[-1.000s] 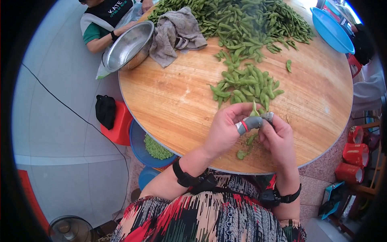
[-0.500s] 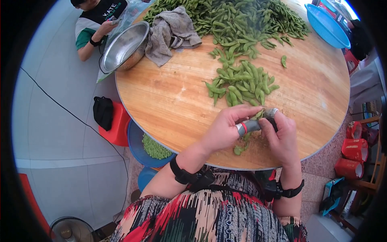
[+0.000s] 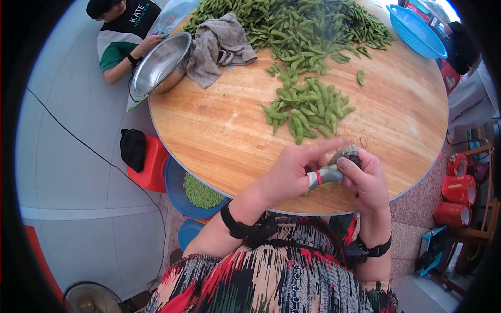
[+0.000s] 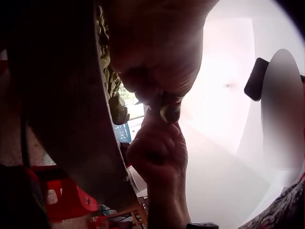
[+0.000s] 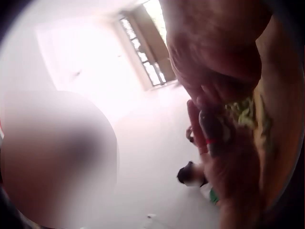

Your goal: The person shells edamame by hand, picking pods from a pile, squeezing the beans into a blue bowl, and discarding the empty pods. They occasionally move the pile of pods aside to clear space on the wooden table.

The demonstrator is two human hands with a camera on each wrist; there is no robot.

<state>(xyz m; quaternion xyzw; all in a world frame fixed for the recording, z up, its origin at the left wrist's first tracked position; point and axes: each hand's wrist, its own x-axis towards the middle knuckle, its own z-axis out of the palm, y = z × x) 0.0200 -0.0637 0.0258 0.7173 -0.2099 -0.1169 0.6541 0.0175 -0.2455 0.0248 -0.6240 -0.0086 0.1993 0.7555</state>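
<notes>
In the head view both hands meet over the near edge of a round wooden table. A green bean pod, mostly covered by fingers, is pinched between them. My left hand holds it with the thumb, which wears a grey cover with a red band; its index finger points out straight. The right hand grips from the other side, thumb bent against a grey-covered finger. Past the hands lies a small pile of bean pods. The left wrist view has a greenish piece where the hands touch.
A large heap of pods covers the far side. A metal bowl tilts at the left edge beside a grey cloth. Below stand a blue basin of shelled beans and a red stool. Another person is at left.
The pod stood upright between the hands; now it lies low, mostly behind the fingers. My left index finger has straightened out. The person at left has shifted their arm.
</notes>
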